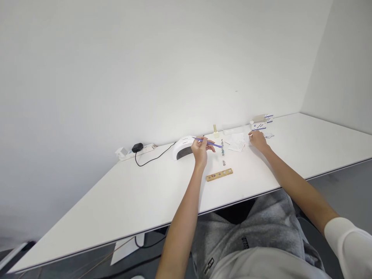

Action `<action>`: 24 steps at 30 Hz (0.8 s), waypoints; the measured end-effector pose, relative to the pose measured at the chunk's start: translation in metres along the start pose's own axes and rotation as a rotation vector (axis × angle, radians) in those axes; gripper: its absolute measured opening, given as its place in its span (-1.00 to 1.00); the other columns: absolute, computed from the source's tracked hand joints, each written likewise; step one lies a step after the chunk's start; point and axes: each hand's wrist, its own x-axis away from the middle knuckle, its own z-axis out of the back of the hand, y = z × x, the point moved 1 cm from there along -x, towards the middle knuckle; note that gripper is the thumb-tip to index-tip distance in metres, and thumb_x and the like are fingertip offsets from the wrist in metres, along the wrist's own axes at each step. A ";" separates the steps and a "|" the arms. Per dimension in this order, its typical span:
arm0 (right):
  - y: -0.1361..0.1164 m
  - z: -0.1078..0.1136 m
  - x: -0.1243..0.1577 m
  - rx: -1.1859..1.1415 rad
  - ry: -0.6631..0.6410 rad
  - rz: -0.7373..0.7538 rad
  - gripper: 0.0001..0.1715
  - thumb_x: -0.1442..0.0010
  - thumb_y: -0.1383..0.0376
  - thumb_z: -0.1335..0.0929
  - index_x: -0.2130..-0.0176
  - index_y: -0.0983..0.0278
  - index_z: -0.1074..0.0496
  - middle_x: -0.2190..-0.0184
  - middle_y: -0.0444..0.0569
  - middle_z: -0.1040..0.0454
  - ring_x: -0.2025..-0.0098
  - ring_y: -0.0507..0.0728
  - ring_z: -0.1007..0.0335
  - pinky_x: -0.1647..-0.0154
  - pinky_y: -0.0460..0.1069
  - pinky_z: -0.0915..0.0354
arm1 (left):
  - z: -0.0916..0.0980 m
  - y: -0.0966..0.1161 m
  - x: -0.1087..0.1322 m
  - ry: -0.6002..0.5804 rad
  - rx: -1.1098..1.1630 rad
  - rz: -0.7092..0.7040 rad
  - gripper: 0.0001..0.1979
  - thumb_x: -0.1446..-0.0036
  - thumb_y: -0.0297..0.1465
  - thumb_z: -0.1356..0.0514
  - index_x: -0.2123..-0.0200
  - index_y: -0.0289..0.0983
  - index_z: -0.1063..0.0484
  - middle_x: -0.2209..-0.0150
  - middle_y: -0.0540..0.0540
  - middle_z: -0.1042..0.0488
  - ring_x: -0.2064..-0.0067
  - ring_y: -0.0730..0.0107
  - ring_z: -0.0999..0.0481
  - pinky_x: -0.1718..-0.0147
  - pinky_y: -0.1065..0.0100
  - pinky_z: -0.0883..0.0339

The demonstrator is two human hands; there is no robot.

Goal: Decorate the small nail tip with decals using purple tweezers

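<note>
My left hand (200,149) is closed around a slim blue-purple stick-like tool (213,144). The tool's right end lies close to a row of small shiny greenish pieces (223,152), too small to make out. One more small grey piece (224,162) is nearer to me. My right hand (257,138) rests low over the table, its fingers drawn together. What they hold, if anything, is hidden. Just left of it lie white printed sheets (237,145). A yellowish strip with several round spots (219,174) lies in front of the small pieces.
Behind my left hand stands a white arched lamp (182,145). A small bottle with a gold cap (215,131) is near the wall. White-and-blue boxes (258,124) stand behind my right hand. Farther left, a black adapter (137,147) sits on a power strip (145,150), its cable trailing.
</note>
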 end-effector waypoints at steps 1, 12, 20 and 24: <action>0.002 -0.002 -0.001 -0.014 0.021 0.003 -0.60 -0.20 0.37 -0.17 0.06 0.36 -0.45 0.16 0.21 -0.45 0.05 0.29 -0.31 0.08 0.09 -0.19 | 0.000 0.000 0.000 0.002 0.001 0.001 -0.68 -0.03 -0.22 -0.26 0.36 -0.27 -0.19 0.50 -0.06 -0.52 0.65 0.45 -0.42 0.63 0.36 -0.35; -0.029 -0.030 0.014 -0.030 -0.230 0.104 -0.28 -0.08 0.04 -0.38 -0.14 0.29 -0.26 -0.05 0.21 -0.35 -0.13 0.40 -0.12 -0.09 0.21 -0.02 | 0.000 0.000 0.001 0.000 -0.005 0.010 -0.70 -0.03 -0.24 -0.25 0.36 -0.27 -0.20 0.49 -0.07 -0.52 0.63 0.44 -0.44 0.62 0.39 -0.34; -0.037 -0.010 0.013 -0.643 -0.178 0.002 -0.27 0.13 0.26 -0.47 -0.05 0.22 -0.28 0.16 0.03 -0.36 0.20 0.18 -0.34 0.21 0.06 -0.29 | 0.000 0.001 0.002 -0.004 -0.011 0.005 -0.71 -0.04 -0.24 -0.24 0.36 -0.27 -0.19 0.50 -0.06 -0.52 0.63 0.43 -0.44 0.62 0.37 -0.35; -0.031 0.001 0.007 -0.967 -0.095 -0.089 -0.24 0.08 0.16 -0.45 -0.09 0.25 -0.22 0.36 -0.08 -0.38 0.34 0.11 -0.36 0.32 0.01 -0.31 | 0.000 0.001 0.001 -0.001 -0.011 0.003 -0.70 -0.04 -0.23 -0.24 0.36 -0.27 -0.19 0.51 -0.05 -0.52 0.64 0.43 -0.43 0.63 0.37 -0.35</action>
